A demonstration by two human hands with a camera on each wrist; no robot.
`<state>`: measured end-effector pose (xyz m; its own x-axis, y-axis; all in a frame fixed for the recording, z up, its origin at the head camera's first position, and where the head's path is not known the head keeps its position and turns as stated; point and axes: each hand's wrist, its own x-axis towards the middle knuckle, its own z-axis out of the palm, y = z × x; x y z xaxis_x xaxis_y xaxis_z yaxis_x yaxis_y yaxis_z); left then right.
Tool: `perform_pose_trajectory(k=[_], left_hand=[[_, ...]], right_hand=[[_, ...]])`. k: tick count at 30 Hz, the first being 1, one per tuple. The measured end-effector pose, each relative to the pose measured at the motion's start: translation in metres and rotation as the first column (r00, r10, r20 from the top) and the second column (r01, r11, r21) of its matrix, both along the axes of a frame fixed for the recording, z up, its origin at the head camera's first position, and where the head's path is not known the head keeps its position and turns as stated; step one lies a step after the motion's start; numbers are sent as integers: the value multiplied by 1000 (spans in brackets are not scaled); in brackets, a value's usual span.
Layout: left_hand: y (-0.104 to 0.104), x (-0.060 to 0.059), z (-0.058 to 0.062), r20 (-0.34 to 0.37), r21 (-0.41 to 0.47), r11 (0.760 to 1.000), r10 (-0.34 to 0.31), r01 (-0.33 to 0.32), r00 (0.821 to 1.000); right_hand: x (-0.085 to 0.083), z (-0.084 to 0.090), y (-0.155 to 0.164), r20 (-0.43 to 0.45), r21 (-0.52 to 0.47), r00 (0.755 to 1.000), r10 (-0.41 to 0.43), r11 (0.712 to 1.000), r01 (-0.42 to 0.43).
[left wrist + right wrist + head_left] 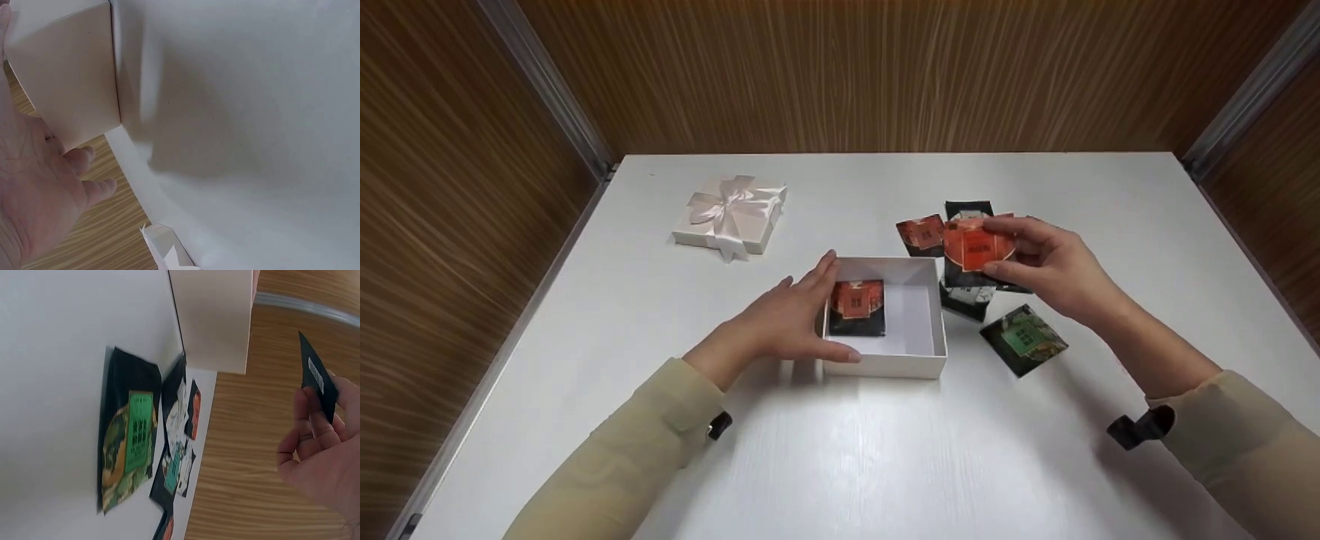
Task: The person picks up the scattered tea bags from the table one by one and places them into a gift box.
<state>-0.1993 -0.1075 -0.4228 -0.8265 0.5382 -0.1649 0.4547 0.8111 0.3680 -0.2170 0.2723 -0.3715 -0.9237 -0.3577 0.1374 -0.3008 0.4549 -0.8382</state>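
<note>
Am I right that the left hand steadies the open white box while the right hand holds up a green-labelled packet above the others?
Not quite: the packet pinched in the right hand is orange-labelled, as the head view shows. The green-labelled packet lies on the table. The left hand does rest against the open white box.

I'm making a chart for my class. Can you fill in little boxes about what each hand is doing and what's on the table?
Left hand: open, fingers resting against the side of the white box
Right hand: pinches an orange packet above the table
Inside box: one orange packet
Loose packets: green packet, another orange one, a few more under the right hand
Lid with bow: far left on the table, away from the box
</note>
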Motion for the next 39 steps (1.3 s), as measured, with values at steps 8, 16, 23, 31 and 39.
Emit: perform_pose_trajectory(k=[8,16,23,31,39], left_hand=[[-1,0,0,3,-4,1000,-2,2,1000],[-1,1,1,2,15,1000,-13,13,1000],[0,2,3,10,26,1000,-9,9,1000],[-2,2,3,22,31,1000,4,-5,1000],[-1,1,2,9,24,1000,-11,10,1000]], right_hand=[[9,-6,-29,-36,94,999,8,996,-5],[12,-16,-53,-71,166,993,95,983,-82],[14,-22,-71,-68,187,979,193,966,-178],[9,-28,-91,-106,206,970,218,959,-193],[2,-36,-105,-139,231,965,221,955,-185]])
